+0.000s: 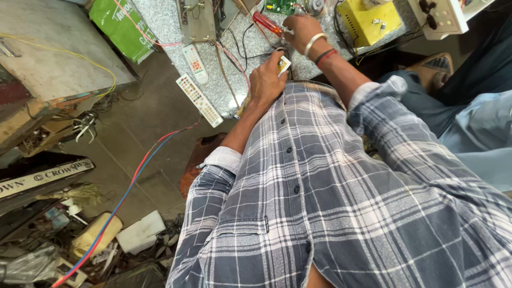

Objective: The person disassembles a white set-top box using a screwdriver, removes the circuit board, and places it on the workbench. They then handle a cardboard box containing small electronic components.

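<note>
my left hand (266, 80) pinches a small white-yellow part (284, 64); my right hand (301, 29) grips a red screwdriver (268, 24); green package (120, 26) far left.

Worktop (213, 90) runs across top centre; two remotes (198, 80) lie on its left part, one hanging over the edge. Circuit board (280, 6) at top edge, box unit (368, 21) right of it. Cables (122, 197) and clutter on floor, lower left.

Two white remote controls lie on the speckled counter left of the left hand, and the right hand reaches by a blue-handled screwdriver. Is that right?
Not quite: in the head view the screwdriver by the right hand has a red handle, not blue. The two white remote controls do lie on the speckled counter, left of the left hand.
</note>
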A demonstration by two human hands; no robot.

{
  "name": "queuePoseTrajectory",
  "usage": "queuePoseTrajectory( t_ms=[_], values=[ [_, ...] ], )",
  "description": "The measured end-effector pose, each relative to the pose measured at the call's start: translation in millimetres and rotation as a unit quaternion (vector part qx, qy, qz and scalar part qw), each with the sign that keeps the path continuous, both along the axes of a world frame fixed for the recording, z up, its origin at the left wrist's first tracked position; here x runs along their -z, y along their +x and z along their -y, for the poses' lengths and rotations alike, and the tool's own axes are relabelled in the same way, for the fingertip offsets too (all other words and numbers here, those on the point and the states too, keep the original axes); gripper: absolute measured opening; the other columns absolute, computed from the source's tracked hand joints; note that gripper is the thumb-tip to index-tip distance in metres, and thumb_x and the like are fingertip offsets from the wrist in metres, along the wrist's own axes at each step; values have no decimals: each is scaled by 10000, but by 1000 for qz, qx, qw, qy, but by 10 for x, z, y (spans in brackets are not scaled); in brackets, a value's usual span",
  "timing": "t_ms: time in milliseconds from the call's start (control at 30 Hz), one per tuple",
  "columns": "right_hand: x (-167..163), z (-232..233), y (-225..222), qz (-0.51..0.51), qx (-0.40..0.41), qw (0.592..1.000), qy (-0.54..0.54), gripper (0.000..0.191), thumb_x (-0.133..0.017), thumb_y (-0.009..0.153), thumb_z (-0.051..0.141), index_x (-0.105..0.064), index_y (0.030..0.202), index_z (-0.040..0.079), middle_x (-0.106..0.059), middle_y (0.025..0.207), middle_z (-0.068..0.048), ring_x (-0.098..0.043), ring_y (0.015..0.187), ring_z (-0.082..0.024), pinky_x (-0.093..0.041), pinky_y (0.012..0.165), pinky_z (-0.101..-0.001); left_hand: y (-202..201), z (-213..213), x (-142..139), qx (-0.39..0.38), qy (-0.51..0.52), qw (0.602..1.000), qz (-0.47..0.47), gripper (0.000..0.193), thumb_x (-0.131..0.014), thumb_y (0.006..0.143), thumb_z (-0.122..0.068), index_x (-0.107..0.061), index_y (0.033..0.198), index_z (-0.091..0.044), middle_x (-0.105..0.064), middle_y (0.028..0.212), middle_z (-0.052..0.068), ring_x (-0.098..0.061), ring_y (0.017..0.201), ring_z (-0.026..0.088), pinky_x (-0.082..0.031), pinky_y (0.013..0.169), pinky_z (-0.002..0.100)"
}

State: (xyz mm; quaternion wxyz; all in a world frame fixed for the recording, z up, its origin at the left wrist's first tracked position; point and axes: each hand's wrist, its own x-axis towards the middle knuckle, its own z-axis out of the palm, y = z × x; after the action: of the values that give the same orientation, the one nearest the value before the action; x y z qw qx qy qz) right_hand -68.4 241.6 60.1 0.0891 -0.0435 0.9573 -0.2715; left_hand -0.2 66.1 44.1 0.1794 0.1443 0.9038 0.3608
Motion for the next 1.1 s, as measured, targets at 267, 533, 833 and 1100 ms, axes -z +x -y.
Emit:
queuePoseTrajectory(
  t_ms=[267,533,833,1100],
  values=[
    [-19,97,-5,19,-10,994,106,130,-749,820,133,-759,926,60,-739,958,-203,-719,873,-408,-582,737,-483,-26,59,17,5,-16,1000,-25,538,-810,827,-210,-577,1309,-161,-748,1036,178,-709,917,422,-546,769,530],
    [32,-168,121,50,77,978,-187,105,-691,947,105,-742,989,24,-725,859,-150,-707,769,-294,-572,720,-424,-31,118,29,7,-20,1000,-14,525,-799,830,-208,-584,1306,-150,-753,1043,179,-715,924,420,-549,790,527],
    [79,-320,646,-36,73,865,-494,217,-709,1069,-55,-545,1209,-34,-729,1115,-118,-727,1020,-179,-618,922,-304,-6,80,62,-9,19,999,-32,507,-800,828,-174,-585,1286,-138,-746,1083,150,-716,927,393,-552,775,505],
    [-58,-106,734,-101,22,911,-400,236,-675,1039,-99,-550,1232,-43,-752,1146,-156,-754,1097,-230,-620,931,-335,-80,37,-38,-14,31,999,-11,499,-820,818,-135,-573,1251,-126,-741,957,127,-744,833,345,-570,709,468]
  ],
)
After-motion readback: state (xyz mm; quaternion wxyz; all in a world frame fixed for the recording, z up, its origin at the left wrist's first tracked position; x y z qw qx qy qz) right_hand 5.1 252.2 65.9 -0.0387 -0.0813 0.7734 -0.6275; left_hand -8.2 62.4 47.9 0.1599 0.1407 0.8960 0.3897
